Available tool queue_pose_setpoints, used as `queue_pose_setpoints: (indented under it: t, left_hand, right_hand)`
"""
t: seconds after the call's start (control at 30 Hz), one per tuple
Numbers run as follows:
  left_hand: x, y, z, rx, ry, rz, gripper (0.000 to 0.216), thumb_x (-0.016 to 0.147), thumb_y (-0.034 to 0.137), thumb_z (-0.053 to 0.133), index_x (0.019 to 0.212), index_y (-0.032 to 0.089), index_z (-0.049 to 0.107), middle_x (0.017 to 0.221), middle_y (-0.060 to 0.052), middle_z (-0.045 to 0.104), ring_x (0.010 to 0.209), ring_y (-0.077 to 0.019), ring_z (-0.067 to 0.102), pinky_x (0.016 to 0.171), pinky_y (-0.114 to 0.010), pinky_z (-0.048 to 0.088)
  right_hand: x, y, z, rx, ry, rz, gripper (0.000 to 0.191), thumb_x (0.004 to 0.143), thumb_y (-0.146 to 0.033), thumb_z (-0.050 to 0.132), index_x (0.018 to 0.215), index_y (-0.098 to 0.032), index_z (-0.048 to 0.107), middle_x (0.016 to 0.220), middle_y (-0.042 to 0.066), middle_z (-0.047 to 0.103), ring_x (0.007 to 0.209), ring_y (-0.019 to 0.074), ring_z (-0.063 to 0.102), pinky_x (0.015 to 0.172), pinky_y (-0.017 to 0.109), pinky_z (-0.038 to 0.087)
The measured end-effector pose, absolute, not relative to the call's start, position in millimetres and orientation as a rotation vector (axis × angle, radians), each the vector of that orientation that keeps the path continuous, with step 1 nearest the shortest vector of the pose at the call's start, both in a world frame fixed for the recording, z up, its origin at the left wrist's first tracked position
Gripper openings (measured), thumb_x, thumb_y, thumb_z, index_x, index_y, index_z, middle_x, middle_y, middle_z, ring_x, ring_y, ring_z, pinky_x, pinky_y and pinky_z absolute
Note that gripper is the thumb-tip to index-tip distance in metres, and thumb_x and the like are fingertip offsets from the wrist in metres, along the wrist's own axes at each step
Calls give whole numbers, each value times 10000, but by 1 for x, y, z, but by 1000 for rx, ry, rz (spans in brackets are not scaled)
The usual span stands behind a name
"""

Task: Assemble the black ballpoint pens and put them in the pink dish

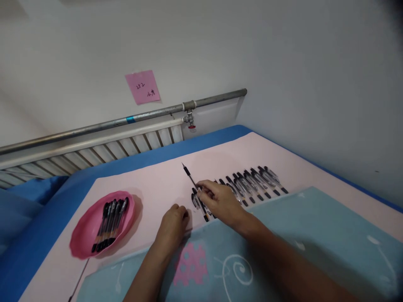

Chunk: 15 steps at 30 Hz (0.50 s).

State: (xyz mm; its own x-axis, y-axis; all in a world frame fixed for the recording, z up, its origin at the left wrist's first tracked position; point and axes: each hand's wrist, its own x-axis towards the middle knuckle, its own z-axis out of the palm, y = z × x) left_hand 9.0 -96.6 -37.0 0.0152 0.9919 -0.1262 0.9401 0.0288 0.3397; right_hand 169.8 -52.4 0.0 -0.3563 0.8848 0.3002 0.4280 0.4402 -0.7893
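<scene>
My right hand [217,199] pinches a slim black pen [187,171] between thumb and fingers. Its bare tip points up and away to the left. Beneath that hand lie a black cap [194,199] and a clear-barrelled pen part [203,207], partly covered by the fingers. My left hand [173,222] rests low on the pink sheet with its fingers curled together; whether anything is in them is hidden. To the right of my right hand, several clear and black pens and their parts [252,182] lie in a slanting row.
On the left, a pink scalloped bowl [78,241] holds several capped pens [110,222]. A pale pink sheet [151,188] covers the blue surface [220,135], and a light blue patterned cloth [283,235] lies along the near side. Behind are a radiator [119,147], a metal pipe [157,112] and walls.
</scene>
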Motion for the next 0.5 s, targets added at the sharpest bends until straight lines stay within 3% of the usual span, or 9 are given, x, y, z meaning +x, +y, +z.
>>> queue_pose_setpoints:
  t: [0.17,0.33,0.5]
  left_hand:
    - [9,-101,-39,1914,2068,253,141,753,170,447,739,154,587,769,-90,584,701,-183,548,626,-278,343]
    - [-7,-101,-39,1271,1740,1028,65,716,219,549,710,154,546,609,-6,556,552,-119,524,563,-240,398]
    - [-25,-100,-25,540,1216,1466,147,652,143,655,768,122,567,663,-23,615,600,-116,598,605,-242,489]
  right_hand:
    - [169,-52,0,-1101,-1964,788,227,770,-185,452,932,-198,611,631,-32,563,574,93,515,573,193,376]
    - [166,-55,-1,-1073,-2058,821,230,780,-202,450,946,-192,609,665,-18,587,606,104,519,575,200,359]
    - [158,-66,-5,-960,-2261,876,238,773,-188,445,939,-197,616,677,-9,583,612,112,502,556,205,329]
